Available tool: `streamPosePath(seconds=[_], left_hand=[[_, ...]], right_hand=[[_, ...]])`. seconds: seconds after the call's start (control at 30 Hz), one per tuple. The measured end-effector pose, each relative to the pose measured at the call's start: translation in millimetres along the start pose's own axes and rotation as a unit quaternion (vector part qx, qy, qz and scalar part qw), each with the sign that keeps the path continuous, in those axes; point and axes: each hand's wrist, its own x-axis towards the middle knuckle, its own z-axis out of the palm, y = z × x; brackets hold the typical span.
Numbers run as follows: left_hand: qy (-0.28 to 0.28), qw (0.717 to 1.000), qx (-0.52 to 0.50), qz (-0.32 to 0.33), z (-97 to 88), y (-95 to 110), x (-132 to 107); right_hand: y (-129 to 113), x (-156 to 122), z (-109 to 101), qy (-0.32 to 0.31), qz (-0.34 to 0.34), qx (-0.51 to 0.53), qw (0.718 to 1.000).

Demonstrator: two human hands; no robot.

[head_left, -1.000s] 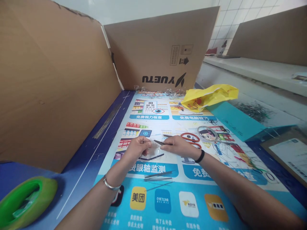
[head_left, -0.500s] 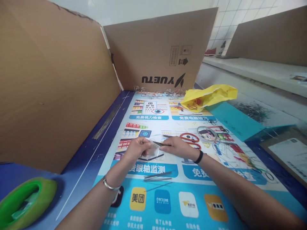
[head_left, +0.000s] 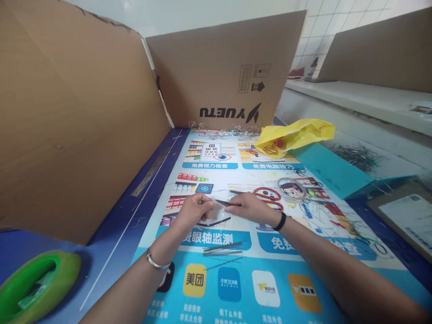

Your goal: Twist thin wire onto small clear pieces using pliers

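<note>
My left hand [head_left: 197, 209] is closed, thumb and forefinger pinched on a thin, shiny wire. Part of that wire appears to curve below my fingertips; its ends are hard to make out. My right hand [head_left: 248, 208] is closed around a dark, slim pointed tool [head_left: 223, 203], whose tip reaches toward the left fingertips. Its rear part is hidden in my palm. Just behind my right hand lie red-handled scissors [head_left: 267, 194], partly covered by it. Several dark, thin strips [head_left: 222, 247] lie on the printed sheet [head_left: 249, 263] nearer to me.
Cardboard panels [head_left: 219, 67] stand at the back and left. A yellow bag [head_left: 300, 135], a turquoise folded card [head_left: 337, 168] and a heap of fine wire [head_left: 354, 155] are at the right. A round, clear-rimmed thing [head_left: 292, 188] sits beside the scissors. Green tape [head_left: 64, 279] lies front left.
Both hands hold nearly the same position and grip. The whole view has shifted very slightly.
</note>
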Motion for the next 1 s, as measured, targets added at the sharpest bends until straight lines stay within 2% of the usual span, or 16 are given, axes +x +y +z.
streamPosePath(seconds=[0.27, 0.43, 0.7, 0.8, 1.0], left_hand=[[-0.009, 1.000, 0.023, 0.007, -0.7, -1.1, 0.9], [-0.038, 0.999, 0.001, -0.004, -0.7, -2.7, 0.2], [-0.045, 0.998, -0.031, 0.012, -1.3, -6.3, 2.0], [-0.041, 0.998, -0.037, 0.012, -0.7, -4.7, 1.7], [0.003, 0.999, -0.027, 0.026, 2.0, 1.6, -0.2]], right_hand=[[0.1, 0.0, 0.3, 0.000, 0.000, 0.006, 1.000], [3.7, 1.6, 2.6, 0.008, 0.007, 0.006, 1.000], [3.2, 1.3, 2.5, 0.007, 0.006, 0.008, 1.000], [4.0, 1.0, 3.3, 0.020, -0.001, 0.007, 1.000], [3.3, 1.6, 5.6, 0.032, -0.008, -0.005, 0.999]])
